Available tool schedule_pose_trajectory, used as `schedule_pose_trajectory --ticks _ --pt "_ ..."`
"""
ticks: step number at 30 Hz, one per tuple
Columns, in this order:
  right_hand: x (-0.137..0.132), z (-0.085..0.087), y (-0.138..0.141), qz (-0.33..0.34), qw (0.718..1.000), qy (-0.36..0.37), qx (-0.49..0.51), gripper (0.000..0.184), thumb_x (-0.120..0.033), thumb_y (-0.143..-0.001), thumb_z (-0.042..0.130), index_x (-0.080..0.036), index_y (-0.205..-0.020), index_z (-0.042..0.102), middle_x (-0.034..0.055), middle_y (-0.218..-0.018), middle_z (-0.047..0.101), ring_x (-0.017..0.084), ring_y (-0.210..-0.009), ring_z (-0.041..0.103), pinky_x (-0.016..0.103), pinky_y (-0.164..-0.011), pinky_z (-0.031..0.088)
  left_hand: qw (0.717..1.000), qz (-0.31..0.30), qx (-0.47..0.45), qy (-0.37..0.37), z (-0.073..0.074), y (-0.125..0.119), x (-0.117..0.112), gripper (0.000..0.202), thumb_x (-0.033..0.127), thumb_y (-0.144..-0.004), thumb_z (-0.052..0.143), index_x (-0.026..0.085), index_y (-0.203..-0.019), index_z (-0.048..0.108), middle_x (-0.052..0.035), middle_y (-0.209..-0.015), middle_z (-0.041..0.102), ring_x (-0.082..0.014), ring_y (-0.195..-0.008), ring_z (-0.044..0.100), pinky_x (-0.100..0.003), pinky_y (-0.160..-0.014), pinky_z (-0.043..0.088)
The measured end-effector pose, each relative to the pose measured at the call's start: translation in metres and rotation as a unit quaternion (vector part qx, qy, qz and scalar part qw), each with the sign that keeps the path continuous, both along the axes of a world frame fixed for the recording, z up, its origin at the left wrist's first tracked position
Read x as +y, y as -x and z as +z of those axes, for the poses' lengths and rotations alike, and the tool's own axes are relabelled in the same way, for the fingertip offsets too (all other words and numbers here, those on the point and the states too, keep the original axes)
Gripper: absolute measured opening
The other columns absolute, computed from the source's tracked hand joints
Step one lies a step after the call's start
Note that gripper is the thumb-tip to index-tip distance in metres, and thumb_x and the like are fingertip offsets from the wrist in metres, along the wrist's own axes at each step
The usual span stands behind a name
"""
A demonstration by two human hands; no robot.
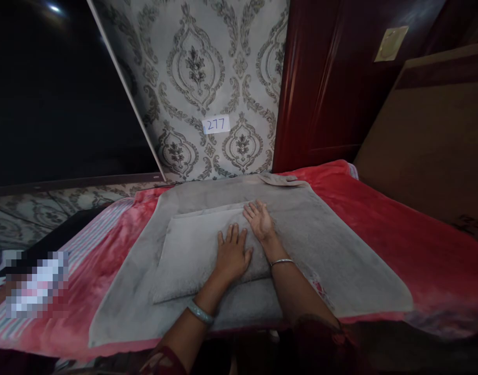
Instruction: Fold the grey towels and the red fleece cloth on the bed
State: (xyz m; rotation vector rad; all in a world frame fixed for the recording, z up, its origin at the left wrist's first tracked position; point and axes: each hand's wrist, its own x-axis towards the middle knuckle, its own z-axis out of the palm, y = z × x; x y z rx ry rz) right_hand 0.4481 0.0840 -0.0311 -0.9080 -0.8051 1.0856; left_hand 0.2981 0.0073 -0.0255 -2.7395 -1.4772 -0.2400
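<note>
A folded light-grey fuzzy cloth point(192, 250) lies flat before me. It rests on a larger grey fuzzy cloth point(325, 255) spread over a red blanket point(379, 219). My left hand point(233, 255) lies palm down on the folded cloth, right of its middle, fingers stretched out. Close beside it, my right hand point(261, 223) is at the folded cloth's far right part, fingers spread and palm turned partly inward. Neither hand grips anything. Part of the folded cloth's right edge is hidden behind my right hand and forearm.
A wrinkled flap point(281, 179) lies at the grey cloth's far edge. Patterned wallpaper point(196, 67) with a numbered paper label point(216, 124) rises behind. A large dark screen point(63, 99) stands at left, a cardboard box point(434, 135) at right. A blurred-out patch point(38, 284) covers something lower left.
</note>
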Motion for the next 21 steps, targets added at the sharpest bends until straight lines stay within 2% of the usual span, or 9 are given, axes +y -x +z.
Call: schedule_pose_trajectory --ticks 3,6,9,12,15,18,21 --pt "-0.001 -0.002 -0.001 -0.009 1.0 -0.006 0.002 0.064 -0.047 -0.1 -0.005 -0.029 -0.158 0.015 0.0148 -0.154 0.039 0.02 -0.134 0.05 0.052 -0.108 0.041 1.0 0.009 0.0 0.018 0.005 0.004 0.001 0.066 0.055 -0.097 0.034 0.024 -0.155 0.033 -0.0139 -0.165 0.02 -0.0312 -0.152 0.017 -0.06 -0.12 0.015" --pt "0.0 -0.007 -0.001 -0.009 1.0 -0.005 -0.023 0.065 -0.05 -0.099 -0.006 -0.03 -0.158 0.016 0.0141 -0.155 0.037 0.019 -0.134 0.05 0.051 -0.108 0.041 0.998 0.051 0.01 0.046 0.01 0.028 0.005 0.069 0.061 -0.095 0.035 0.028 -0.155 0.032 -0.0128 -0.165 0.018 -0.0313 -0.153 0.014 -0.059 -0.121 0.015" --pt "0.001 -0.013 -0.002 -0.005 1.0 -0.002 -0.023 0.067 -0.054 -0.098 -0.005 -0.03 -0.156 0.019 0.0138 -0.157 0.034 0.018 -0.134 0.05 0.049 -0.108 0.042 0.989 0.135 0.026 0.054 0.015 0.075 0.01 0.07 0.061 -0.096 0.033 0.025 -0.156 0.03 -0.0136 -0.165 0.016 -0.0312 -0.153 0.012 -0.057 -0.121 0.014" --pt "0.003 -0.018 -0.003 -0.01 0.999 -0.007 0.036 0.063 -0.055 -0.099 0.004 -0.03 -0.151 0.029 0.0136 -0.154 0.037 0.02 -0.132 0.052 0.051 -0.109 0.041 0.973 0.224 0.031 0.057 0.017 0.13 0.01 0.068 0.058 -0.098 0.03 0.025 -0.157 0.028 -0.012 -0.166 0.014 -0.0313 -0.153 0.012 -0.058 -0.119 0.019" --pt "0.005 -0.022 -0.004 -0.008 0.998 -0.014 0.055 0.061 -0.058 -0.098 0.01 -0.03 -0.146 0.035 0.0134 -0.154 0.038 0.022 -0.131 0.053 0.052 -0.108 0.041 0.957 0.275 0.012 0.086 0.017 0.171 0.007 0.063 0.049 -0.1 0.024 0.025 -0.158 0.022 -0.0108 -0.166 0.015 -0.0291 -0.152 0.017 -0.057 -0.118 0.024" --pt "0.006 -0.024 -0.003 -0.008 0.999 -0.016 0.051 0.06 -0.06 -0.097 0.013 -0.03 -0.144 0.037 0.0129 -0.154 0.037 0.022 -0.132 0.052 0.053 -0.108 0.041 0.955 0.279 -0.008 0.102 0.016 0.188 0.008 0.06 0.042 -0.101 0.023 0.024 -0.159 0.021 -0.0113 -0.165 0.022 -0.027 -0.152 0.02 -0.056 -0.119 0.022" --pt "0.007 -0.022 0.0 -0.018 0.997 -0.006 0.072 0.055 -0.055 -0.098 0.018 -0.029 -0.141 0.04 0.0126 -0.152 0.041 0.022 -0.131 0.053 0.051 -0.109 0.042 0.954 0.28 -0.036 0.1 0.019 0.19 0.019 0.058 0.039 -0.099 0.033 0.024 -0.155 0.032 -0.0116 -0.161 0.031 -0.0292 -0.148 0.03 -0.055 -0.115 0.031"
